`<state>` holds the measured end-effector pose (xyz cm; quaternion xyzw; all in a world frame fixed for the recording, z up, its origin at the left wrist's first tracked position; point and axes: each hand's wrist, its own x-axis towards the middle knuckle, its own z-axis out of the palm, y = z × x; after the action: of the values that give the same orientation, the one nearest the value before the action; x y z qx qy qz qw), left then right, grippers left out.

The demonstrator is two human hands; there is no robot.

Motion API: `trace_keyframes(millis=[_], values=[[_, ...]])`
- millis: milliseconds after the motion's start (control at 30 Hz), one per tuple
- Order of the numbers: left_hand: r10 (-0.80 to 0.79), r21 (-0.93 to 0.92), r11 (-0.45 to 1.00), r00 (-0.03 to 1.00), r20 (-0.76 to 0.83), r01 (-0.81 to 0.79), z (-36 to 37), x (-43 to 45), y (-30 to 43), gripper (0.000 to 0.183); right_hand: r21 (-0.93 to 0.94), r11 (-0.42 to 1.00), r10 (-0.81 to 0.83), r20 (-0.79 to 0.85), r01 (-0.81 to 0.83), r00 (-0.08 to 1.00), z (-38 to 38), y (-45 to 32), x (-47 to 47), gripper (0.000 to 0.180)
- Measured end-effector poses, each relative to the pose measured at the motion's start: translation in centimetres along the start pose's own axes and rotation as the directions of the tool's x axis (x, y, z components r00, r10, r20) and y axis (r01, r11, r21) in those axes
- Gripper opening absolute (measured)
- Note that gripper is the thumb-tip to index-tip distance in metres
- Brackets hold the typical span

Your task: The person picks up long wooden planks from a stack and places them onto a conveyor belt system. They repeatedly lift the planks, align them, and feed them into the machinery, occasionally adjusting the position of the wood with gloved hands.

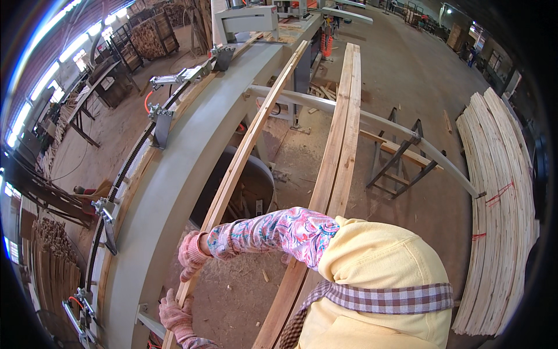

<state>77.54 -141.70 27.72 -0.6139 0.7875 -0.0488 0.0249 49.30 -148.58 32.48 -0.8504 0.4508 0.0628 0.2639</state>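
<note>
Both my hands wear pink knitted work gloves. My right hand (pixel 192 257) reaches across from a floral sleeve, its fingers closed round a pair of long, narrow wooden strips (pixel 246 152). Just below it, nearer the lower edge, my left hand (pixel 176 312) grips the same strips near their visible lower end. The strips run away from me, alongside the grey beam (pixel 187 131) of a woodworking machine, and cross a metal support rail (pixel 305 98). Two wider wooden boards (pixel 327 174) lie side by side under my right arm. My yellow-clothed shoulder hides part of them.
Pneumatic clamps (pixel 162 126) line the beam's far side. Between beam and boards stands a round dark bin (pixel 257 183) with offcuts. A dark metal trestle (pixel 399 165) and a large stack of timber (pixel 497 209) are on the right. More timber (pixel 52 261) stands at left.
</note>
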Motion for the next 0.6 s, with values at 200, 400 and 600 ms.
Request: trace_keyframes(millis=[200, 400, 600], values=[[-0.015, 0.004, 1.0, 1.0, -0.018, 0.015, -0.42, -0.19, 0.46, 0.074, 0.014, 1.0, 0.005, -0.004, -0.005, 1.0, -0.24, -0.17, -0.28, 0.075], [-0.019, 0.002, 1.0, 1.0, -0.016, 0.019, -0.28, -0.19, 0.41, 0.074, -0.006, 1.0, 0.01, 0.009, -0.01, 1.0, -0.44, -0.29, -0.5, 0.076], [-0.012, -0.005, 1.0, 1.0, -0.015, 0.012, -0.41, -0.23, 0.46, 0.073, -0.008, 1.0, 0.002, 0.011, -0.001, 1.0, -0.46, -0.26, -0.51, 0.077]])
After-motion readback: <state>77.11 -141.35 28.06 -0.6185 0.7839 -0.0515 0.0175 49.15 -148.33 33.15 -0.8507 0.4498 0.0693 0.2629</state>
